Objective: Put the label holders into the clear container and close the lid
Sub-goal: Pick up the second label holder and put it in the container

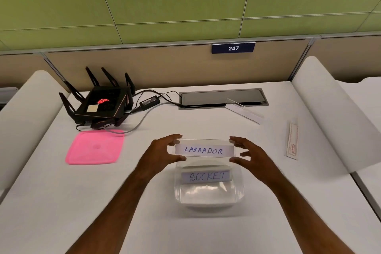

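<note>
Bright, even overhead light; soft shadows, wide-angle edge bending.

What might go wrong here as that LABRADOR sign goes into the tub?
1. The LABRADOR holder is pinched only at its ends by the left hand and right hand; being slick clear plastic, it may slip.
2. It looks about as wide as the container, so it may catch on the rim or on the SOCKET holder inside.
3. The pink lid may not shut if the holders stand too tall.
</note>
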`<state>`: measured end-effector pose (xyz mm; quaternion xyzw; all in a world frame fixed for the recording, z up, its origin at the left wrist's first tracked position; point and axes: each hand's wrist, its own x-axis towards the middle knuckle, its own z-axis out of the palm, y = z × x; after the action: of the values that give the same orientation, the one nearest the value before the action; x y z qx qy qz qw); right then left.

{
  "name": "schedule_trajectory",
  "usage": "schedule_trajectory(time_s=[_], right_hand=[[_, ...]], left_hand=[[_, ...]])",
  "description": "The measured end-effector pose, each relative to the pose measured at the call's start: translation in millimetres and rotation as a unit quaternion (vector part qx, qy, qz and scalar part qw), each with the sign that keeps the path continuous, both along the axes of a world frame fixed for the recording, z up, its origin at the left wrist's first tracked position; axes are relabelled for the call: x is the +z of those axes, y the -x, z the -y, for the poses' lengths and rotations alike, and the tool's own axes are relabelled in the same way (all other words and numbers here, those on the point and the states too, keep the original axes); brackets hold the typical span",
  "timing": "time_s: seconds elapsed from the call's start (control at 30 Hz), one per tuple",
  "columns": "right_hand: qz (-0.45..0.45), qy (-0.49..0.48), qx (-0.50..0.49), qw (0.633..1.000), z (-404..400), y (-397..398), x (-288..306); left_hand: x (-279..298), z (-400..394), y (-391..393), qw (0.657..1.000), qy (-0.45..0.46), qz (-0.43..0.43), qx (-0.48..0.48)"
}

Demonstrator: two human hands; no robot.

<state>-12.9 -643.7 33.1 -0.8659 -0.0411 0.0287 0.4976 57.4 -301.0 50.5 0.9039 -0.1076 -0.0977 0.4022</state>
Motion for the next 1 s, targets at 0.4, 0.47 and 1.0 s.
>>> schedule_trajectory(time_s=[0.4,0.47,1.0], right_hand=[[0.016,0.003,0.006,1.000,9,-3,-8],[0.017,-0.001,0.005,1.000,9,-4,-9],[-0.008,0.018,0.002,1.000,14,-2,-13]], left_hand=[[-5,6,9,0.999,0.020,-0.025,0.023],[-6,7,8,0.999,0.019,-0.026,0.025],[-6,10,12,1.000,-0.010,-0.024,-0.003]])
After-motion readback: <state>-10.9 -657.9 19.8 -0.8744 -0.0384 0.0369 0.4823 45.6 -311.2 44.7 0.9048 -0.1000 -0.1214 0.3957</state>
